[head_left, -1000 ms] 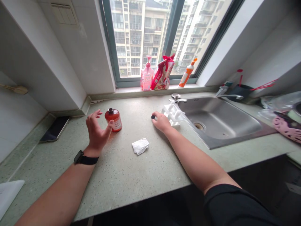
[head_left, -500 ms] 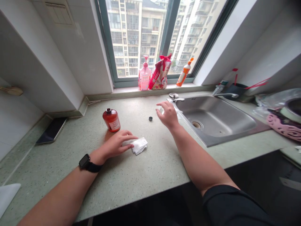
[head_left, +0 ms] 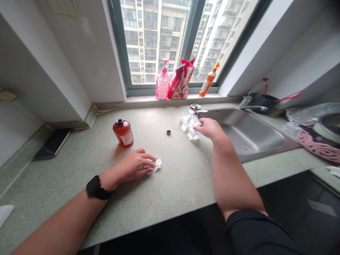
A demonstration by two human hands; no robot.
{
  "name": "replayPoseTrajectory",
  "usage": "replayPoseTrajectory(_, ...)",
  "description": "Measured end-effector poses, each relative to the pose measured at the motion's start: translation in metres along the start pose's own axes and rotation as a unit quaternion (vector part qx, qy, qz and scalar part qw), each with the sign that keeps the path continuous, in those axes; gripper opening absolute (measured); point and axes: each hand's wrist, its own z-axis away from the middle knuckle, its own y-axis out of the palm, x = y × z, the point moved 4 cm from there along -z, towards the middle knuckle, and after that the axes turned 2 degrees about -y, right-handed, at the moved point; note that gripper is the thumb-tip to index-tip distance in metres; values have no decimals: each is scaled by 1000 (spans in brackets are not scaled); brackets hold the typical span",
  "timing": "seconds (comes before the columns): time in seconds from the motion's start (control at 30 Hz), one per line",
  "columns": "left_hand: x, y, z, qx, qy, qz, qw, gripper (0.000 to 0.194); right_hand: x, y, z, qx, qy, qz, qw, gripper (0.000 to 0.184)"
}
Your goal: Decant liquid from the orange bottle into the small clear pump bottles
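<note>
Crumpled white tissue [head_left: 156, 166] is lying on the speckled green worktop [head_left: 175, 191], tucked under the left hand [head_left: 131, 165], whose fingers are pressing together over it. Being light and soft, it is best lifted by its exposed right corner. The right hand [head_left: 209, 128] is reaching onto a clear plastic tray [head_left: 187, 126] beside the steel sink [head_left: 252, 140], though whether it is pinching anything cannot be told. A black cap [head_left: 168, 132] is sitting between the hands, right of an orange bottle [head_left: 123, 133].
</note>
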Motion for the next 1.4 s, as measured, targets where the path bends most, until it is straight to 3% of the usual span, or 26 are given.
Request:
replayPoseTrajectory(0.17,-3,-8,0,19,-6,15,1000,27,4,-13,9,25,-2,-40,999,17)
replayPoseTrajectory(0.3,-8,-10,-1,13,-7,23,1000,34,19,-24,20,50,-65,-89,993,27)
replayPoseTrajectory(0.43,-5,-12,0,-68,-21,5,997,23,50,-26,28,55,-169,-153,972,35)
replayPoseTrajectory(0.6,11,-14,7,-206,-81,-11,975,55,110,6,40,22,-303,-250,919,30)
replayPoseTrajectory(0.7,18,-13,9,-229,-113,-3,967,72,142,31,49,-4,-333,-306,892,29)
replayPoseTrajectory(0.83,23,-13,10,-234,-150,-1,961,76,170,53,62,-27,-352,-336,873,25)
replayPoseTrajectory(1.17,30,-18,11,-221,-195,24,955,62,181,71,71,-72,-345,-355,866,29)
replayPoseTrajectory(1.4,35,-17,11,-207,-201,43,956,63,179,80,65,-31,-334,-432,837,33)
